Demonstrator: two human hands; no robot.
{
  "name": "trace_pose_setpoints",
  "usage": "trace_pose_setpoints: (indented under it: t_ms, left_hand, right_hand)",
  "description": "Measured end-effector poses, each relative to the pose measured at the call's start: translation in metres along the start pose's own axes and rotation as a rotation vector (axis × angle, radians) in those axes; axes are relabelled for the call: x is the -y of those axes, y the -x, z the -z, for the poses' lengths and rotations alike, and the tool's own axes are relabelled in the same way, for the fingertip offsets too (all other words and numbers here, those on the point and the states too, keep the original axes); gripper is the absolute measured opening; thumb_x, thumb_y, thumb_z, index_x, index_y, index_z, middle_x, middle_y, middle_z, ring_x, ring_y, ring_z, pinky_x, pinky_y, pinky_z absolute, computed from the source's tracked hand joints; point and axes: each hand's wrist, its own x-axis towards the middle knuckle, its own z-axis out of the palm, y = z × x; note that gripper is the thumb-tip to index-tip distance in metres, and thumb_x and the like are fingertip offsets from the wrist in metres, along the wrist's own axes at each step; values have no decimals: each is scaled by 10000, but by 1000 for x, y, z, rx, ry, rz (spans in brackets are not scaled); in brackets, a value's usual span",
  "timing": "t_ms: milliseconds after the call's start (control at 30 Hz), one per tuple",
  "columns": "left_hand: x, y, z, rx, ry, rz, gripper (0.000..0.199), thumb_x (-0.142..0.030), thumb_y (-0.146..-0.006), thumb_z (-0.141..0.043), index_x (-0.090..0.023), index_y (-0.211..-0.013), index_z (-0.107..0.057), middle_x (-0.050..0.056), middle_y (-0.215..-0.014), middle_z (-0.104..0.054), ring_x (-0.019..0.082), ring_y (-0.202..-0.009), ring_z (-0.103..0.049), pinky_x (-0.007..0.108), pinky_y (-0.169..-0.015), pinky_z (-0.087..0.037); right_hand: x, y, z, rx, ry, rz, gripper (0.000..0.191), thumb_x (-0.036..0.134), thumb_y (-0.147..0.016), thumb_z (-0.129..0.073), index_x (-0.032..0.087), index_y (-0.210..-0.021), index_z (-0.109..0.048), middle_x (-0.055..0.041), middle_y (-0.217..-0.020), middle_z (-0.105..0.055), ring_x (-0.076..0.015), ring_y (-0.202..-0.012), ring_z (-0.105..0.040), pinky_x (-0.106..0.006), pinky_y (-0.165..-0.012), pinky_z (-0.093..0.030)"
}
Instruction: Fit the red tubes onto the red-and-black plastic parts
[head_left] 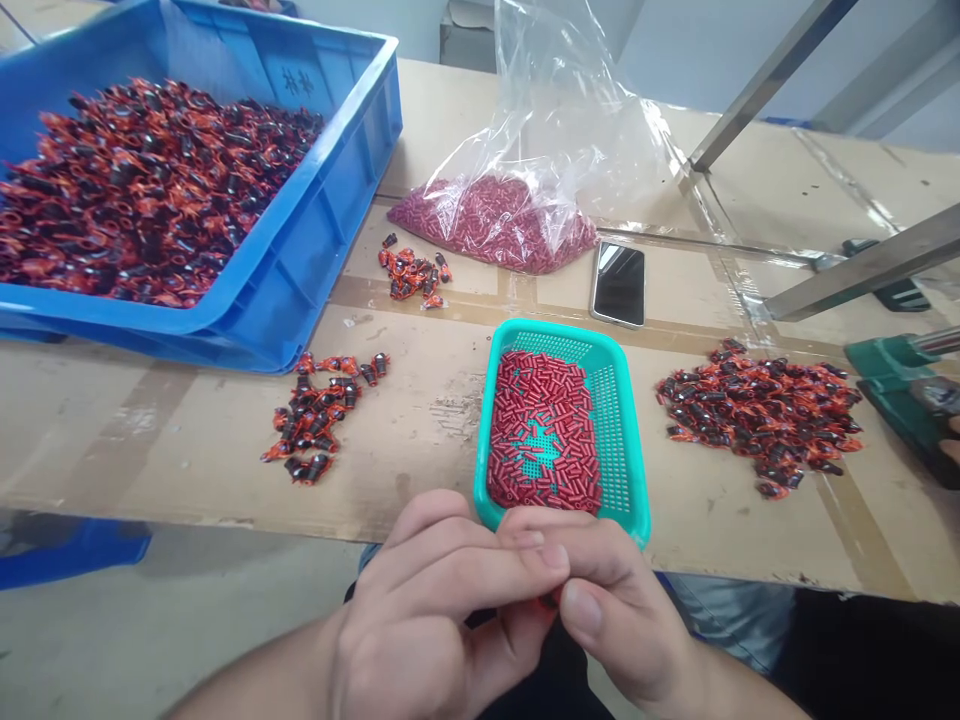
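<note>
My left hand (442, 610) and my right hand (622, 590) meet at the near edge of the table, fingers closed together. Between them shows a sliver of a small orange-and-black piece (551, 599); the fingers hide most of it. Just beyond my fingertips is a green perforated basket (636, 450), holding many short red metallic tubes (544, 400). Left of the basket lies a small group of orange-and-black pieces (319, 410), and a larger heap of similar pieces (765, 410) spreads out on the right.
A big blue crate (330, 220) full of orange-and-black pieces stands at left. Behind the basket are a clear bag (502, 220) of red tubes, a small cluster of pieces (411, 272) and a phone (619, 283). Metal bars (862, 265) and a green tool base (900, 390) occupy the right.
</note>
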Motion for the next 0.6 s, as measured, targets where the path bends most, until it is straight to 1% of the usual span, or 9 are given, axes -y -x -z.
trace_pose_setpoints:
  t_ms: [67,133,200,267,333,400,467,533,600]
  left_hand:
    - [-1,-6,4,49,37,-29,157,-89,-943,-710,-182,-1066,-683,-35,-835,-808,57,-600,-702,153,-728,-607]
    - [-1,-9,6,70,50,-15,139,-66,-963,-675,-200,-983,-648,-27,-880,-821,62,-642,-727,178,-745,-609]
    - [-2,-10,6,44,56,19,233,-96,-1005,-640,-241,-857,-534,-34,-957,-832,80,-686,-757,238,-752,-618]
    - [-3,-10,4,17,55,35,354,-111,-1026,-619,-241,-775,-405,-51,-1010,-832,94,-737,-780,291,-794,-617]
    - [-3,-9,4,19,30,33,393,-83,-1013,-622,-226,-750,-368,-68,-1025,-827,97,-805,-793,306,-845,-601]
    - [-4,-8,4,44,19,15,400,-39,-986,-635,-214,-730,-382,-74,-1032,-825,102,-857,-797,303,-871,-588]
    - [-3,-8,5,49,40,9,341,-33,-979,-646,-221,-757,-466,-61,-1030,-826,107,-839,-798,292,-853,-596]
    - [-3,-9,7,58,51,15,200,-63,-990,-654,-231,-896,-600,-35,-986,-829,103,-786,-794,257,-830,-609]
    - [-2,-9,8,57,48,28,143,-95,-996,-659,-217,-1072,-658,-21,-931,-825,99,-748,-782,220,-808,-616]
  right_hand:
    - [-1,1,-1,3,-72,-22,456,534,-1025,-588,182,-764,-717,-28,-748,-551,-151,-682,-525,-270,-616,-439]
    - [-3,4,-1,-1,-120,-58,412,509,-1037,-576,189,-851,-756,-42,-799,-595,-173,-753,-581,-294,-692,-480]
    - [-4,8,0,-12,-126,-100,417,507,-1053,-547,189,-910,-777,-67,-857,-636,-203,-832,-619,-331,-771,-500]
    - [-5,11,1,-17,-116,-124,435,529,-1051,-545,191,-921,-785,-86,-896,-662,-228,-879,-634,-363,-823,-512]
    - [-3,12,2,-12,-124,-128,439,547,-1046,-546,201,-930,-790,-90,-922,-672,-235,-896,-635,-375,-856,-522]
    - [-1,11,3,-3,-123,-126,446,559,-1046,-532,210,-958,-795,-84,-931,-663,-228,-887,-620,-369,-861,-519]
    - [2,10,3,-11,-94,-116,438,557,-1044,-534,217,-960,-796,-67,-880,-625,-206,-819,-576,-338,-793,-500]
    - [2,9,3,-38,-52,-81,410,547,-1035,-562,221,-936,-791,-41,-796,-555,-180,-729,-504,-305,-692,-453]
    - [2,9,1,-54,-26,-41,401,528,-1042,-558,220,-931,-789,-27,-756,-503,-169,-689,-458,-298,-653,-422]
